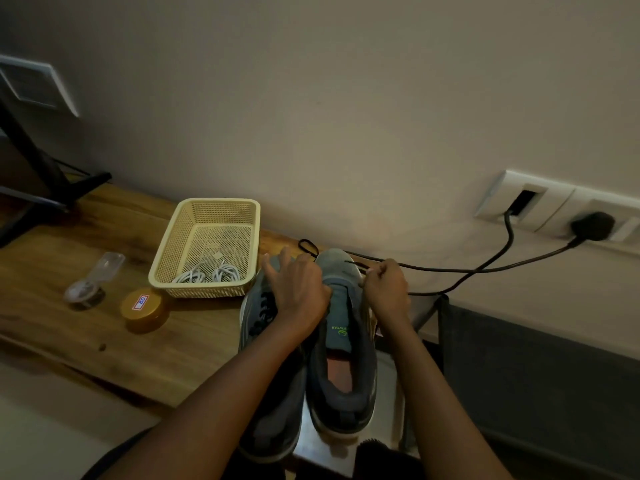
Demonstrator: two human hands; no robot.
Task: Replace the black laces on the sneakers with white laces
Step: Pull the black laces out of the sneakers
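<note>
Left of centre in the frame, the cream perforated plastic basket (pixel 207 244) held the coiled white laces (pixel 207 273) (light, limp cords, probably best taken by their tips). At centre, the left hand (pixel 298 289) pressed the grey fabric sneakers (pixel 341 341); the right hand (pixel 384 289) pinched the thin black lace (pixel 349 262), closed on it.

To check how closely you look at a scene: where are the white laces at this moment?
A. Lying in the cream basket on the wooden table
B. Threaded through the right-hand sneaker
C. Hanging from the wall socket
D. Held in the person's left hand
A: the white laces lie coiled in the cream basket, apart from both hands, while the right hand pulls a black lace from the sneaker.
</note>
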